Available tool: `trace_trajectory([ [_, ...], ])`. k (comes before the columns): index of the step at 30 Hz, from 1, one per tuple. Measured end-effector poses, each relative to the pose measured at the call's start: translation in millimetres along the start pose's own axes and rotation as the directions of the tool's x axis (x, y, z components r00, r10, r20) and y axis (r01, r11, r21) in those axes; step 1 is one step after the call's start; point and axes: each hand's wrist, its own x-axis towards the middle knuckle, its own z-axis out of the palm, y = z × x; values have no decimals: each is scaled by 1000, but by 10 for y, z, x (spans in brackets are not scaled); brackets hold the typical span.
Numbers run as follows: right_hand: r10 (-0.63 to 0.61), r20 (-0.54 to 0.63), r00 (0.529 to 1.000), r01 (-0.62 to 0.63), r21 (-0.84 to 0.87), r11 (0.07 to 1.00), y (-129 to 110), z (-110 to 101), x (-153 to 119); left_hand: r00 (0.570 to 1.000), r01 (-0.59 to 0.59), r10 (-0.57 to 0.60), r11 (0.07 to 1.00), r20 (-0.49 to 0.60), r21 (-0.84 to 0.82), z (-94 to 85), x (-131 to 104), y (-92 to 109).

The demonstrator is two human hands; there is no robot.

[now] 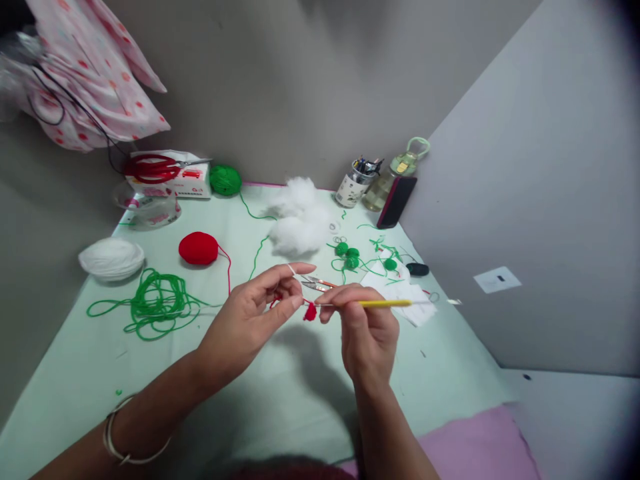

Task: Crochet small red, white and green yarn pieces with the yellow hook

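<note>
A crochet hook (385,304) with a yellow handle lies in the grip of my right hand (367,327), its thin shaft pointing left. At the hook's tip hangs a small red crocheted piece (310,311), between my two hands. My left hand (255,313) pinches red yarn (276,300) just left of that piece, its index finger stretched out with a white strand (291,269) across it. Behind the fingertips lie small thread snips (320,284), partly hidden by my right hand. The red yarn ball (199,249) rests beyond my left hand, a strand trailing from it.
Loose green yarn (157,303) and a white yarn ball (112,259) lie left. White stuffing (299,223), a green yarn ball (225,180) and red-handled scissors (153,168) are at the back. Small green balls (352,258), a phone (397,202) and a bottle (383,187) stand right.
</note>
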Motion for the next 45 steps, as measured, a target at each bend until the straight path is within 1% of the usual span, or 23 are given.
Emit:
trace_trajectory([
  [2,-148,19,989,149,-177,973,-12,16,-46,999,-6,7,1000,-42,12,11,-3,-1],
  [4,-302,82,950,312,-319,895,-14,25,-92,997,0,0,1000,-73,-1,33,-10,-9],
  [6,-396,145,907,418,-420,805,-1,22,-137,996,2,-5,1000,-93,-28,61,-20,-20],
  [11,-425,211,880,460,-603,652,73,-14,-255,993,14,-28,992,-112,-125,139,-59,-80],
  [13,-438,226,870,473,-633,613,88,-25,-282,994,81,-94,971,-47,-226,153,-65,-110],
  [14,-445,228,866,480,-630,610,85,-29,-282,990,137,-139,949,13,-283,149,-62,-120],
  [16,-443,212,871,476,-581,660,56,-37,-247,966,254,-213,891,147,-375,121,-46,-125],
  [18,-402,139,905,416,-485,769,11,-44,-177,946,316,-253,853,200,-415,70,-19,-106],
  [21,-241,-20,970,226,-281,933,-41,-46,-58,960,279,-247,877,132,-391,3,12,-60],
  [23,-116,-73,991,106,-119,987,-52,-32,-4,976,216,-200,909,80,-356,-6,14,-45],
  [25,-42,-57,997,40,-35,999,-53,-1,19,987,159,-147,926,61,-342,17,1,-54],
  [26,-40,-39,998,38,-49,998,-54,20,19,989,144,-131,930,61,-339,37,-7,-67],
  [29,-126,-18,992,120,-200,973,-58,91,-16,991,133,-117,931,67,-339,96,-26,-118],
  [33,-191,-33,981,175,-275,946,-12,152,-98,992,121,-130,918,4,-377,147,-24,-181],
  [34,-231,-19,973,214,-313,925,8,152,-113,990,132,-144,908,-1,-397,154,-20,-191],
  [36,-334,32,942,317,-411,855,42,130,-123,979,196,-197,866,46,-461,155,-7,-199],
  [37,-360,52,932,344,-444,827,50,109,-114,970,241,-229,833,87,-498,147,2,-195],
  [38,-355,47,934,337,-451,826,51,84,-97,958,284,-260,797,121,-533,135,13,-186],
  [39,-317,15,948,293,-422,858,44,58,-72,947,317,-285,763,146,-564,119,24,-173],
  [41,-169,-89,982,142,-249,958,20,16,-17,938,335,-314,725,145,-601,86,41,-143],
  [43,-7,-124,992,4,-26,1000,-3,3,24,946,312,-303,746,118,-588,70,43,-122],
  [44,43,-111,993,-38,42,998,-9,10,33,955,288,-279,775,103,-563,72,37,-119],
  [45,68,-91,994,-62,65,996,-11,22,35,964,261,-250,807,94,-529,80,29,-123],
])
